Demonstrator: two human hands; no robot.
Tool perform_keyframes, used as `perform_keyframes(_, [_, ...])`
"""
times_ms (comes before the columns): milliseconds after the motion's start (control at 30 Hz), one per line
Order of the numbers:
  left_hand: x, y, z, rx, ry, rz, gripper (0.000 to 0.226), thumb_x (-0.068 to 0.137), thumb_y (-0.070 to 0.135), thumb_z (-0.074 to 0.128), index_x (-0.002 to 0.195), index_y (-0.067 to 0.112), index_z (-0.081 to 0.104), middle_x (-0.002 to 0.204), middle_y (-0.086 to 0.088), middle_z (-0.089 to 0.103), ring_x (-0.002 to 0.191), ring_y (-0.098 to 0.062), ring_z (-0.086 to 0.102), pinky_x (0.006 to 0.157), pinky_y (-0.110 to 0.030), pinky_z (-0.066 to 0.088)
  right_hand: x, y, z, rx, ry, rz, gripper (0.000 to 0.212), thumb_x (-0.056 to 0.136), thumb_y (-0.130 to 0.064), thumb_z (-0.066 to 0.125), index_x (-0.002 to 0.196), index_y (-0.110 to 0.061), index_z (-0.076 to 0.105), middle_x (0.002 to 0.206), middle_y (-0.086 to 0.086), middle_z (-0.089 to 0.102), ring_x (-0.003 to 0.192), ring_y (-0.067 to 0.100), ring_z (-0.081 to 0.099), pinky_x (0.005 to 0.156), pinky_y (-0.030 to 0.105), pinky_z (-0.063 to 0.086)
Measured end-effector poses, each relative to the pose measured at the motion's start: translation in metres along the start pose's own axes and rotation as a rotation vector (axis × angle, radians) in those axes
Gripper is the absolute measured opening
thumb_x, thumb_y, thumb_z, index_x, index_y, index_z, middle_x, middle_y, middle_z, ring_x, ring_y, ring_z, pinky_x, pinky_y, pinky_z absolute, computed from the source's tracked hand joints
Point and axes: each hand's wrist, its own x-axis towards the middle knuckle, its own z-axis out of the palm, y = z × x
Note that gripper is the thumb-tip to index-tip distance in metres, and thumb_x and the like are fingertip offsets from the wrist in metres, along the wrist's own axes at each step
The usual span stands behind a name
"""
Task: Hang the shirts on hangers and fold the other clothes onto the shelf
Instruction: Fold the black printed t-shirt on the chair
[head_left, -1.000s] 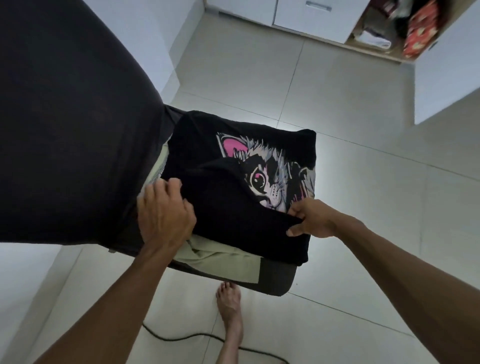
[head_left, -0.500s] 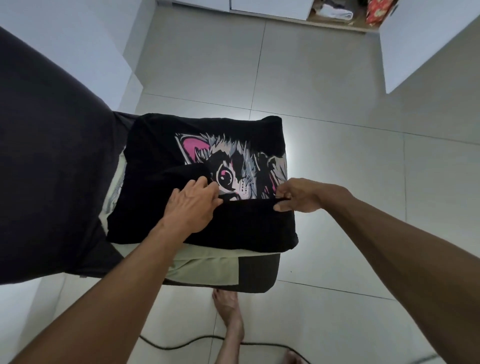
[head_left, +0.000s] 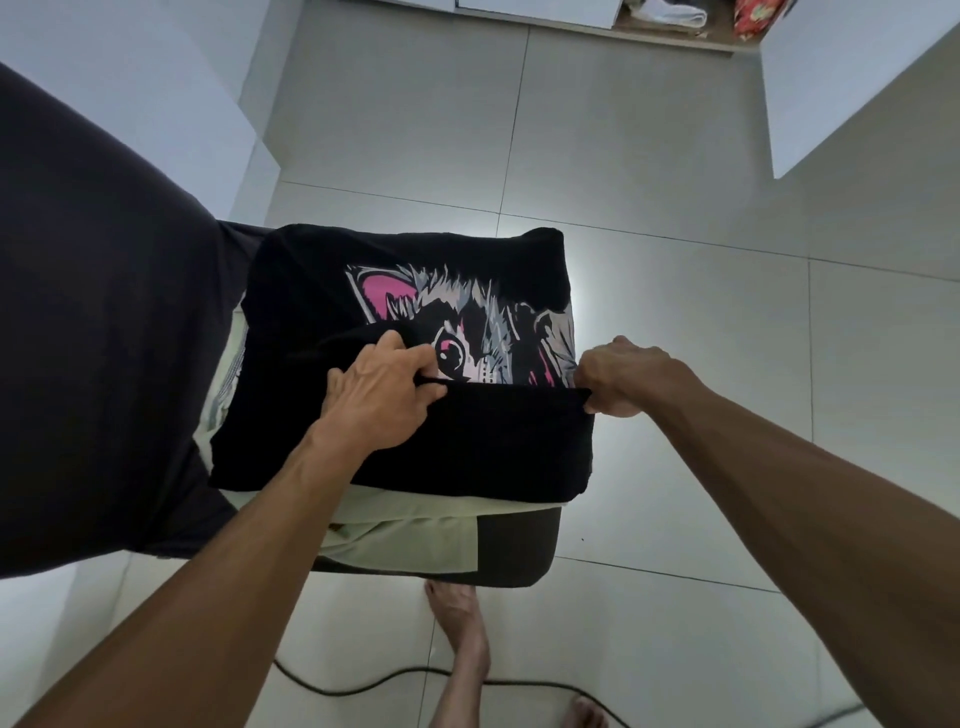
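A black T-shirt (head_left: 311, 291) with a pink-and-grey cat print lies spread over a dark seat (head_left: 519, 545). Its near part is folded up over the print, and the fold's edge runs straight between my hands. My left hand (head_left: 382, 392) pinches that edge at the left, fingers curled over the cloth. My right hand (head_left: 615, 376) grips the same edge at the shirt's right side. A pale green garment (head_left: 415, 535) lies under the black shirt and sticks out at the front and left.
Pale floor tiles surround the seat. A black cable (head_left: 363, 686) runs across the floor by my bare feet (head_left: 462, 629). At the top, an open shelf (head_left: 675, 39) holds white cloth (head_left: 670, 15) and a red patterned item (head_left: 753, 21). A white door (head_left: 852, 88) stands open at the right. Dark fabric (head_left: 93, 312) fills the left.
Both hands have carried the folded edge further up over the cat print and pulled it level. The view tilted down, so the shelf slid to the top edge.
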Motion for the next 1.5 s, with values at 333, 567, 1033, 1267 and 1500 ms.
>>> perform_keyframes(333, [-0.02, 0.003, 0.041, 0.081, 0.563, 0.012, 0.032, 0.095, 0.043, 0.059, 0.112, 0.017, 0.052, 0.097, -0.002, 0.054, 0.083, -0.019, 0.05, 0.069, -0.035, 0.043, -0.017, -0.035, 0.001, 0.171, 0.395, 0.066, 0.052, 0.085, -0.022, 0.069, 0.131, -0.017, 0.045, 0.125, 0.007, 0.05, 0.117, 0.027, 0.049, 0.087, 0.043, 0.047])
perform_keyframes(567, [-0.067, -0.052, 0.067, -0.027, 0.381, -0.36, 0.028, 0.103, 0.043, 0.035, 0.103, 0.02, 0.051, 0.099, 0.0, 0.056, 0.095, -0.023, 0.055, 0.078, -0.042, 0.043, -0.02, -0.125, 0.006, 0.189, 0.742, -0.418, 0.044, 0.095, -0.039, 0.06, 0.136, -0.027, 0.049, 0.117, 0.004, 0.054, 0.1, 0.02, 0.056, 0.077, 0.037, 0.053])
perform_keyframes(1033, [-0.092, -0.126, 0.052, -0.19, 0.407, -0.829, 0.021, 0.098, 0.028, 0.054, 0.116, 0.016, 0.053, 0.123, -0.011, 0.055, 0.115, -0.032, 0.051, 0.088, -0.048, 0.043, 0.007, -0.168, -0.003, 0.351, 0.632, -0.175, 0.049, 0.095, -0.045, 0.057, 0.14, -0.031, 0.041, 0.123, 0.002, 0.048, 0.114, 0.023, 0.045, 0.089, 0.04, 0.048])
perform_keyframes(1267, [-0.06, -0.093, 0.037, -0.096, 0.498, -0.23, 0.012, 0.089, 0.028, 0.065, 0.095, 0.021, 0.057, 0.095, 0.002, 0.055, 0.093, -0.022, 0.054, 0.08, -0.04, 0.045, 0.01, -0.182, -0.032, 0.615, 0.642, -0.064, 0.061, 0.088, -0.036, 0.072, 0.135, -0.023, 0.035, 0.122, 0.006, 0.054, 0.113, 0.028, 0.051, 0.091, 0.048, 0.05])
perform_keyframes(1500, [-0.039, -0.082, 0.048, -0.156, 0.306, -0.212, 0.046, 0.087, 0.061, 0.06, 0.117, 0.028, 0.05, 0.111, 0.007, 0.054, 0.106, -0.017, 0.05, 0.089, -0.036, 0.041, 0.035, -0.181, -0.072, 1.211, 0.396, -0.048, 0.016, 0.082, -0.021, 0.069, 0.094, -0.021, 0.059, 0.088, 0.002, 0.067, 0.082, 0.022, 0.065, 0.075, 0.037, 0.056])
